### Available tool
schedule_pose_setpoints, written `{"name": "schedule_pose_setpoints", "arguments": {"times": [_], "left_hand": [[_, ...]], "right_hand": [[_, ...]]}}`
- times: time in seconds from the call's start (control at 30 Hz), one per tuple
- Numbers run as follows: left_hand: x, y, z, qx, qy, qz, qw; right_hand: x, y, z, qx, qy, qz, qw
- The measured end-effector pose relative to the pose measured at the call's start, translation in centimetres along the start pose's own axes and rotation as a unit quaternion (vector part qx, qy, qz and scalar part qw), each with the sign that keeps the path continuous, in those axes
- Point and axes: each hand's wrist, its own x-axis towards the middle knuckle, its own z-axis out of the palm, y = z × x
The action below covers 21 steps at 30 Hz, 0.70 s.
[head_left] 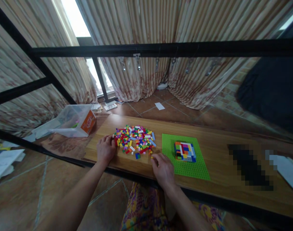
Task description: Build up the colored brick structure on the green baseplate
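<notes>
A loose pile of small multicoloured toy building bricks (134, 139) is spread over the wooden table. My left hand (106, 149) lies against the pile's left edge, fingers curled in; what they hold, if anything, is too small to make out. By the lower right of the pile is my right hand (163, 168), its thumb and fingertips closed around what looks like a small yellow brick (152, 157). A blue brick (137, 156) sits at the near edge of the pile. Right of my right hand, a green baseplate (168, 141) carries a low rectangular block of mixed-colour bricks (185, 151).
A clear plastic bin (71, 128) with an orange label stands left of the wooden table (218, 160). A pixelated dark object (251, 168) and white papers (287, 171) lie on the right. A black metal bar (161, 50) crosses before the curtains.
</notes>
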Motion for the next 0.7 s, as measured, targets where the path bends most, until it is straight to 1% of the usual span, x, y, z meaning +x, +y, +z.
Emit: {"name": "schedule_pose_setpoints", "arguments": {"times": [0.17, 0.37, 0.43, 0.53, 0.6, 0.7], "left_hand": [[-0.1, 0.3, -0.3, -0.010, -0.007, -0.021, 1.000], [-0.2, 0.4, -0.4, -0.021, -0.013, -0.033, 0.999], [-0.2, 0.5, -0.4, -0.022, -0.012, -0.035, 0.999], [-0.3, 0.6, -0.5, -0.023, -0.012, -0.034, 0.999], [-0.3, 0.6, -0.5, -0.024, -0.011, -0.033, 0.999], [-0.3, 0.4, -0.3, -0.021, -0.006, -0.032, 0.999]], "right_hand": [[1.0, -0.3, 1.5, -0.041, -0.010, -0.043, 0.998], [2.0, -0.2, 1.2, -0.022, 0.009, -0.045, 0.999], [2.7, -0.4, 1.1, -0.038, 0.015, -0.047, 0.998], [3.9, -1.0, 1.4, -0.075, 0.005, -0.057, 0.995], [4.5, -1.6, 1.8, -0.099, -0.001, -0.051, 0.994], [5.0, -2.5, 2.4, -0.128, 0.003, -0.018, 0.992]]}}
